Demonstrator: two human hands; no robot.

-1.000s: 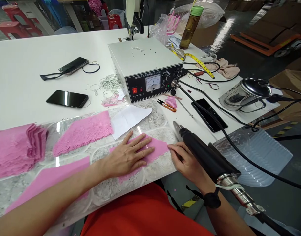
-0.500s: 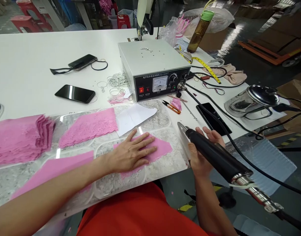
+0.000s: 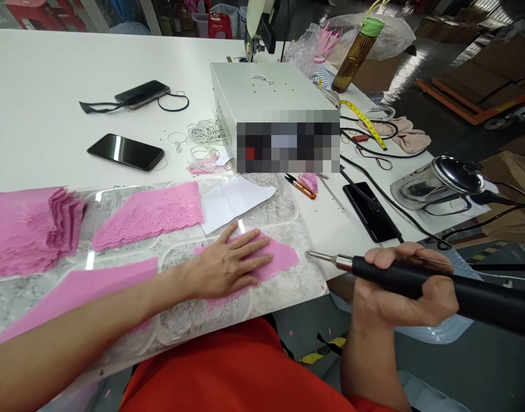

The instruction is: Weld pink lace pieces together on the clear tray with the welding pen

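One white table (image 3: 39,86), stools (image 3: 36,16) beyond — left hand (image 3: 225,264) splayed on pink fabric (image 3: 284,256), right hand (image 3: 393,304) gripping tool (image 3: 406,280).

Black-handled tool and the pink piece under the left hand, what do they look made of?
Tool: tip seems metal, given its silvery shine; black handle, low-gloss, could be plastic or rubber. Pink piece: probably fabric, smooth-looking, lying thin and flat; fibre unclear.

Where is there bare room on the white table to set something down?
Bare white tabletop lies left of the strapped phone and beyond the pink stack. Right of the grey box it is crowded: yellow tape measure, cloth and lidded jug.
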